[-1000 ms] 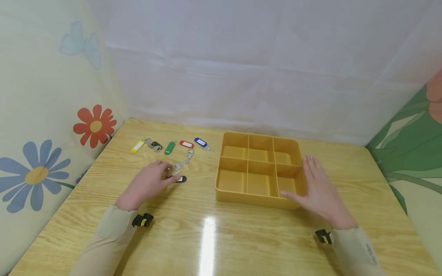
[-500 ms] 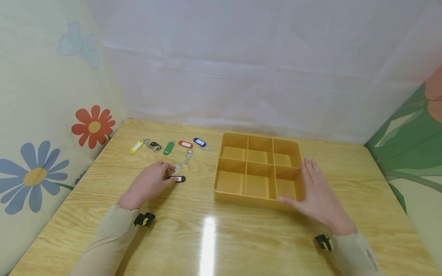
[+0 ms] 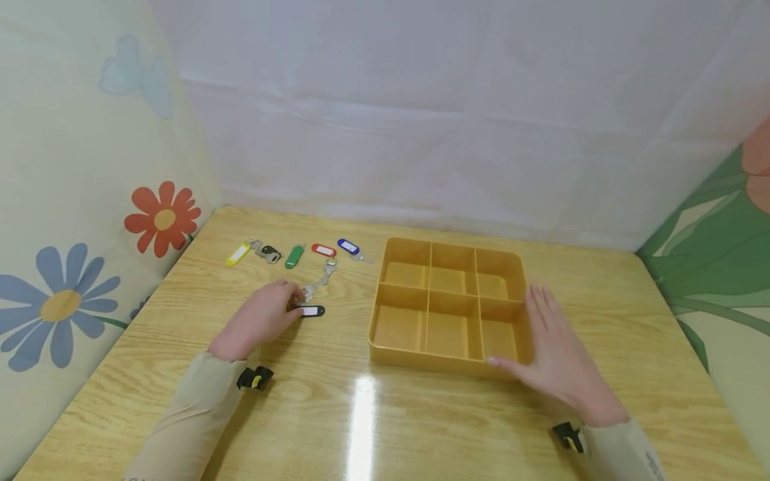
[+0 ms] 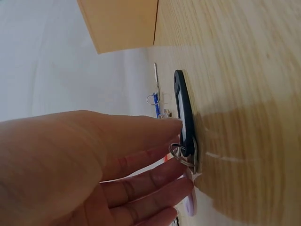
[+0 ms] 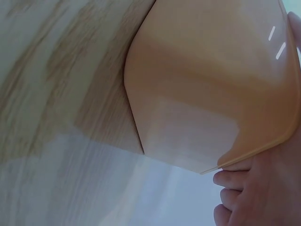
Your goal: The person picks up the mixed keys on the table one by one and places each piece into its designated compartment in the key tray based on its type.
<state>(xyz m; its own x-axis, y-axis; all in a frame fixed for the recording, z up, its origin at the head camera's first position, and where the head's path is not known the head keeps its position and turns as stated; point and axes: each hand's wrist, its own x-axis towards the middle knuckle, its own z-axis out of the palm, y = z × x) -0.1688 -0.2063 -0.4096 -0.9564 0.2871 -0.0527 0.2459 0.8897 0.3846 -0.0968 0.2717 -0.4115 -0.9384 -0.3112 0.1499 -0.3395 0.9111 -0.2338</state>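
My left hand (image 3: 261, 319) is at a black key tag (image 3: 311, 310) lying on the table. In the left wrist view, the thumb touches the black tag's face while the curled fingers meet its metal ring (image 4: 181, 154). A chain of keys (image 3: 327, 272) lies just beyond those fingers. On the right, my other hand (image 3: 562, 357) rests against an orange-yellow divided box (image 3: 415, 359), fingers straight along its right side and thumb at the front rim. The right wrist view shows the box's smooth outer wall (image 5: 197, 94) close up, with fingertips past its rim.
Behind the left hand lie a yellow tag (image 3: 238, 254), a key with a black head (image 3: 271, 254), a green tag (image 3: 294, 256), a red tag (image 3: 323, 250) and a blue tag (image 3: 348, 246). A white cloth (image 3: 421, 133) hangs behind the wooden table (image 3: 313, 414).
The box has slid slightly toward me together with my right hand. My left hand has shifted a little, and more of the black tag shows beside the thumb.
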